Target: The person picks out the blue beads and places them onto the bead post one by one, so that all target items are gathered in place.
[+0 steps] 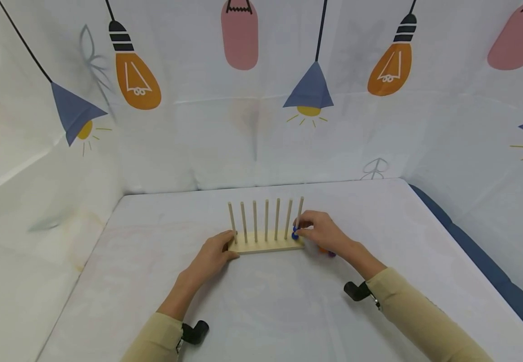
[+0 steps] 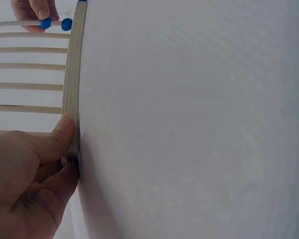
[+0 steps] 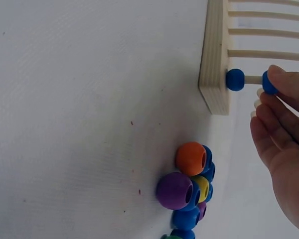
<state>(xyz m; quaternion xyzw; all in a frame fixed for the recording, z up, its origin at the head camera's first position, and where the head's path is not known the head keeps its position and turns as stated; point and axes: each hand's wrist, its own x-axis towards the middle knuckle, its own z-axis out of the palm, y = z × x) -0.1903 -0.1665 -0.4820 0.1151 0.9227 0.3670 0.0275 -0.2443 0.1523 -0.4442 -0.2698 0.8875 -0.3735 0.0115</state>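
White sheeting (image 1: 189, 136) with printed lamps (image 1: 309, 90) stands behind a white table (image 1: 266, 311), where wooden pegs (image 1: 266, 221) rise from a long wooden base (image 1: 266, 246). Thumb and fingers of the left hand (image 1: 211, 254) grip the base at one end. Fingers of the right hand (image 1: 322, 231) pinch a blue bead (image 3: 269, 83) around the peg at the far end; a lower blue bead (image 3: 235, 79) sits just below those fingertips on the same peg, touching the base. Loose beads (image 3: 186, 218), with an orange bead (image 3: 191, 158) and a purple bead (image 3: 174, 190) among them, lie below the right fingers, toward the wrist. The pinched bead is probably light, hard and a little slippery, best taken by its rounded sides, clear of the hole. The base looks stiff but light enough to tip; its ends suit a steadying hold, while the thin pegs may be the fragile part.
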